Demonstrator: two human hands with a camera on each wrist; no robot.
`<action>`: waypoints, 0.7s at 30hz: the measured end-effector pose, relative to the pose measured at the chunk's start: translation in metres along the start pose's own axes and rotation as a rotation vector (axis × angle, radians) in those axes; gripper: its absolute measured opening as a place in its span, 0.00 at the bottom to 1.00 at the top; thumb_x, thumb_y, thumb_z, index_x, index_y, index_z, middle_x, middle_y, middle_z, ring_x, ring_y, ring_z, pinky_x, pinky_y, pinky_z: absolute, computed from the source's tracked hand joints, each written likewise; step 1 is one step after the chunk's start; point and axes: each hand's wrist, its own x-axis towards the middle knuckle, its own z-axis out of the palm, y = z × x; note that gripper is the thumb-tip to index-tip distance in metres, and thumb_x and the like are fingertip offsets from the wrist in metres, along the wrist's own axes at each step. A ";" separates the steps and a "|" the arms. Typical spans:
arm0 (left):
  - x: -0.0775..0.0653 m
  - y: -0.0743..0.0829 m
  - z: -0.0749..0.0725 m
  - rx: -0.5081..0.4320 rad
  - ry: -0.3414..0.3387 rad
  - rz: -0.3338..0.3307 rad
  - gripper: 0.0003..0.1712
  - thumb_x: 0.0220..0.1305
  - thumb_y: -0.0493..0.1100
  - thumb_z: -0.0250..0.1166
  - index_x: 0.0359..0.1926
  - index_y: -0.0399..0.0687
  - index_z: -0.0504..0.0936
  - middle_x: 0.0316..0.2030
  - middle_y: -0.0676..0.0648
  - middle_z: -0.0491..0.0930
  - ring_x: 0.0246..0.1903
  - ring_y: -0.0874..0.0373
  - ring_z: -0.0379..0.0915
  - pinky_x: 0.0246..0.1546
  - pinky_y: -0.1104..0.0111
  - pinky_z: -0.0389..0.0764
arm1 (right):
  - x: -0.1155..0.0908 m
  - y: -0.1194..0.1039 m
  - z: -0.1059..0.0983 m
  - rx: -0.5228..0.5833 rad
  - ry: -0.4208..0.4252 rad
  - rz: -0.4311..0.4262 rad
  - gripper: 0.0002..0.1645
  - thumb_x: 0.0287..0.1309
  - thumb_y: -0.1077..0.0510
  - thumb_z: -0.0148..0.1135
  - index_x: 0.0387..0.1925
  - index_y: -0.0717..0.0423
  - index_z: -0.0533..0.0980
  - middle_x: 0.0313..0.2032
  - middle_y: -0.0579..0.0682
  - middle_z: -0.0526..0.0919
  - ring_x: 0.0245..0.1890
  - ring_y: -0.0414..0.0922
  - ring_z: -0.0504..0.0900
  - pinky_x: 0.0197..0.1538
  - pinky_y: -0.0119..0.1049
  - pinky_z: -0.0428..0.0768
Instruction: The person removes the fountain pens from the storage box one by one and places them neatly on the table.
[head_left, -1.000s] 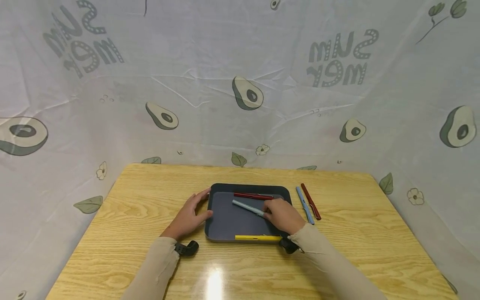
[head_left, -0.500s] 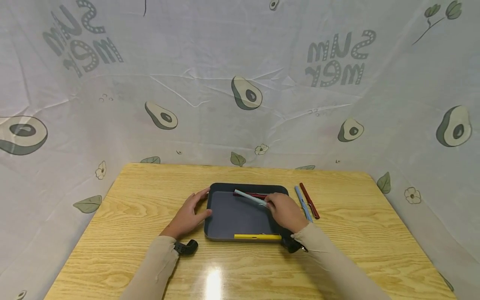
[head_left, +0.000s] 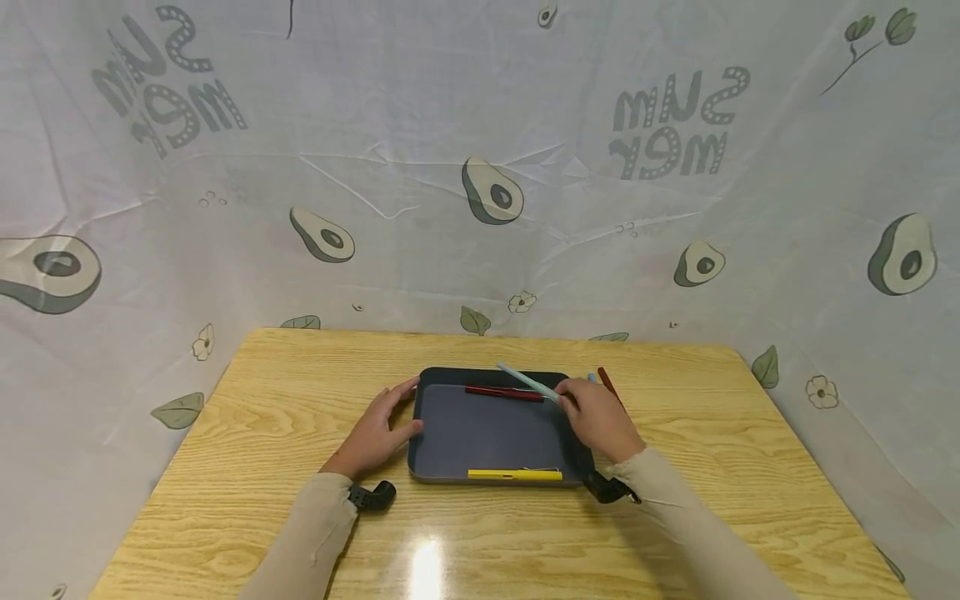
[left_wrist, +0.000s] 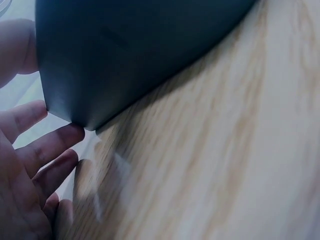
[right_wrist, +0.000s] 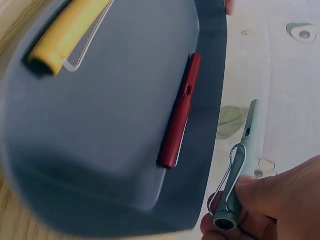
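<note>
**Over the tray's far rim, a pale green pen in a right-hand pinch**

At the far rim of the dark grey tray (head_left: 487,437), toward its right corner, the pale green pen (head_left: 525,380) is held up at a slant, its free end pointing left and away from the person. The right hand (head_left: 602,421) pinches the other end between thumb and fingers, beside a silver wire clip; seen from above, this hand covers part of the tray's right rim.

Inside the tray, a red pen (head_left: 504,393) lies along the far wall and a yellow pen (head_left: 515,474) along the near wall, toward the right.

At the tray's left wall, the left hand (head_left: 377,433) has its fingers spread wide, with thumb and fingertips against the outside.

Beyond the tray's right wall lie a blue pen (head_left: 592,377) and a dark red pen (head_left: 609,385), side by side and partly hidden by the right hand.

Under the tray is a wood-grain table (head_left: 300,375); behind it hangs a pale cloth (head_left: 405,125) printed with avocados, leaves and flowers.
</note>
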 end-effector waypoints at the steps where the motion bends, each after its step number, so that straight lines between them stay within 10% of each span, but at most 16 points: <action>1: 0.000 0.000 0.000 0.000 0.001 0.002 0.42 0.72 0.48 0.68 0.81 0.54 0.60 0.72 0.40 0.69 0.76 0.42 0.57 0.81 0.48 0.41 | -0.001 0.001 -0.002 -0.001 0.006 0.004 0.08 0.72 0.64 0.61 0.46 0.62 0.84 0.34 0.54 0.86 0.22 0.37 0.72 0.27 0.33 0.72; 21: 0.001 -0.004 -0.002 0.001 0.001 0.008 0.42 0.72 0.49 0.68 0.81 0.53 0.60 0.72 0.41 0.70 0.74 0.43 0.61 0.81 0.49 0.42 | -0.022 0.052 -0.026 0.066 0.095 0.118 0.11 0.73 0.65 0.59 0.50 0.69 0.82 0.38 0.60 0.87 0.21 0.41 0.72 0.23 0.34 0.70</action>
